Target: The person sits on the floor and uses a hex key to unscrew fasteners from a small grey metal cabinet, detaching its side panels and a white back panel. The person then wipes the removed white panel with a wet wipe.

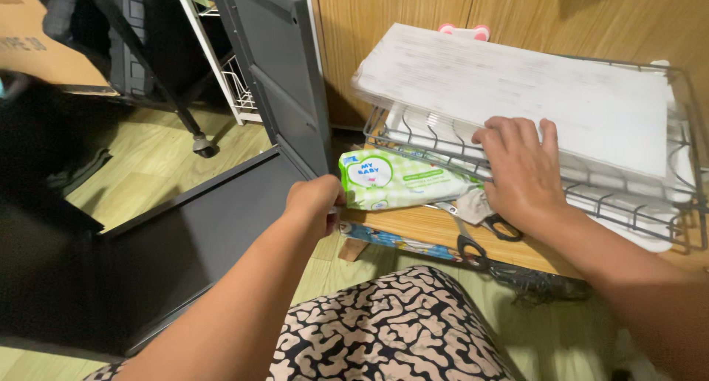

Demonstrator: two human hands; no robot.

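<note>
The right hand (pixel 526 176) lies flat, fingers spread, on the near edge of the wire rack (pixel 443 143) on the low bench (pixel 413 230); press down evenly. The left hand (pixel 314 200), grip closed, pinches the wipes pack (pixel 395 180) at its left end, just under the rack; keep it level.

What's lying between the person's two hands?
In the head view, a green-and-white wipes pack lies between the left hand and right hand, which rests on a wire rack.
</note>
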